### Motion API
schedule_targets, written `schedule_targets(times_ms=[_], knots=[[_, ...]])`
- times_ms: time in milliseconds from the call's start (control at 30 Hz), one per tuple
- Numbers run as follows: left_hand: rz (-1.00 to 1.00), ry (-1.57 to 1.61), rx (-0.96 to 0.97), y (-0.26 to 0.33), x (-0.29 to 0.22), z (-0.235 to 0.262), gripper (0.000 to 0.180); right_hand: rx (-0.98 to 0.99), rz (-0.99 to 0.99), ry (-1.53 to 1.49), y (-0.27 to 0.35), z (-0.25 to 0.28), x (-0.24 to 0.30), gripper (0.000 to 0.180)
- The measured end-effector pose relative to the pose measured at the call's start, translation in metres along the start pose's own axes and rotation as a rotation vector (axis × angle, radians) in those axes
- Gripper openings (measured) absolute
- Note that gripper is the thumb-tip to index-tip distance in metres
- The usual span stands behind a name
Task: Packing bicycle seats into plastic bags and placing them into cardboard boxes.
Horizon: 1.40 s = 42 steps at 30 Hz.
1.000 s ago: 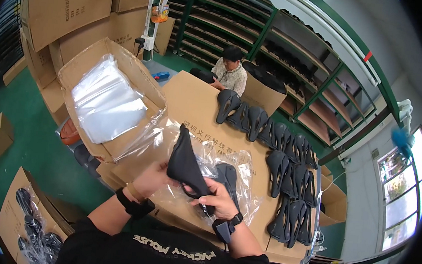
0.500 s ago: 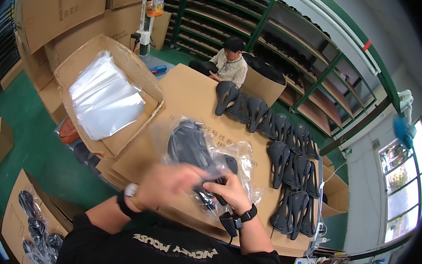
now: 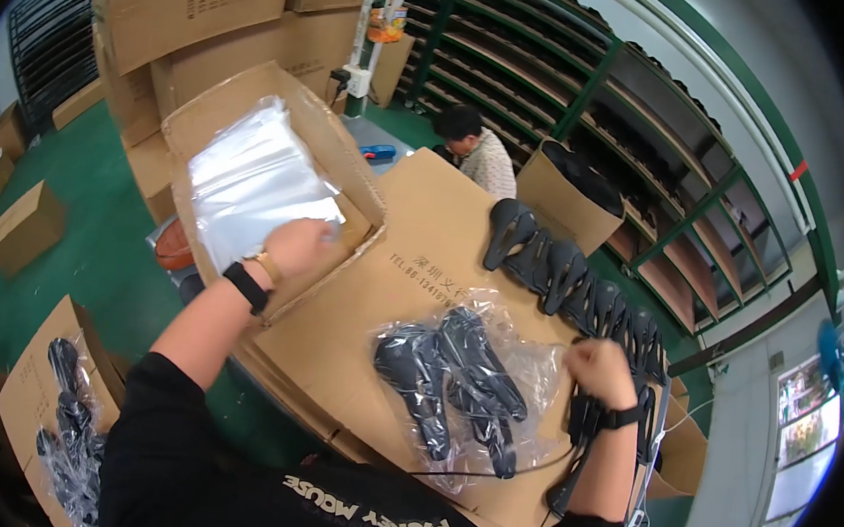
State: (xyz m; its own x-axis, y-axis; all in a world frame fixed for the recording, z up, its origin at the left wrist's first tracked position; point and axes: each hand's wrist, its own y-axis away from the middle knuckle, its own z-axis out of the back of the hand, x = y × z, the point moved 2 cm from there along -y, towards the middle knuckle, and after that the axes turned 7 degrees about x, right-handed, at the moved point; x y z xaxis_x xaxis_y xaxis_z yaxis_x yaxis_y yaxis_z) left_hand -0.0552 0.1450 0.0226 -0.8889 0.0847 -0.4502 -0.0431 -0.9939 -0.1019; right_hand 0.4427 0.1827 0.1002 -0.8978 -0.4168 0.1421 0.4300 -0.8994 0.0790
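Note:
Over the open carton, my left hand [image 3: 297, 253] is at the right edge of the stack of clear plastic bags [image 3: 254, 174]; its fingers are blurred. My right hand [image 3: 605, 372] is held above the right side of the table with curled fingers, close to the black bicycle saddles [image 3: 585, 413] partly hidden under the wrist. What lies in its fingers, if anything, cannot be made out. Between my hands, black saddles in clear plastic bags [image 3: 414, 378] lie side by side on the cardboard sheet [image 3: 334, 356], apart from both hands.
Unwrapped black saddles [image 3: 561, 276] stand in a row along the table's far right edge. The carton [image 3: 373, 194] holding the bags sits at the left. A person [image 3: 491, 159] sits beyond the table. Another carton [image 3: 29, 400] with wrapped saddles is at lower left.
My hands have parted from the bagged saddle, which now lies on the cardboard. The left hand has moved to the carton of bags, the right toward the unwrapped saddles.

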Motion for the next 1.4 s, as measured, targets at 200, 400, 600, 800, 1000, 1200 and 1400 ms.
schedule_targets(times_ms=[200, 400, 600, 800, 1000, 1200, 1400], knots=[[0.379, -0.413, -0.053, 0.003, 0.091, -0.047, 0.015, -0.04, 0.049, -0.803, -0.149, -0.022, 0.013, 0.016], [0.321, -0.435, -0.037, 0.009, 0.073, -0.042, 0.013, 0.191, -0.509, -1.108, -0.257, -0.146, 0.009, 0.03], [0.277, -0.243, -0.122, 0.02, 0.084, -0.03, 0.013, -0.079, -0.647, -1.569, -0.282, -0.196, 0.037, 0.033], [0.478, -0.078, -0.198, 0.008, 0.07, -0.004, 0.016, -0.024, -0.377, -1.908, -0.276, -0.19, 0.022, 0.026], [0.299, 0.437, -0.206, 0.011, 0.136, -0.011, 0.019, 0.105, 0.264, -2.164, -0.192, -0.102, 0.055, 0.025], [0.377, 0.609, -0.389, 0.011, 0.109, 0.029, 0.022, -0.287, 0.181, -1.469, -0.131, -0.08, 0.055, 0.028], [0.178, 1.034, -0.385, 0.038, 0.029, 0.065, 0.017, 0.193, 0.183, -1.91, -0.086, -0.11, 0.078, 0.043]])
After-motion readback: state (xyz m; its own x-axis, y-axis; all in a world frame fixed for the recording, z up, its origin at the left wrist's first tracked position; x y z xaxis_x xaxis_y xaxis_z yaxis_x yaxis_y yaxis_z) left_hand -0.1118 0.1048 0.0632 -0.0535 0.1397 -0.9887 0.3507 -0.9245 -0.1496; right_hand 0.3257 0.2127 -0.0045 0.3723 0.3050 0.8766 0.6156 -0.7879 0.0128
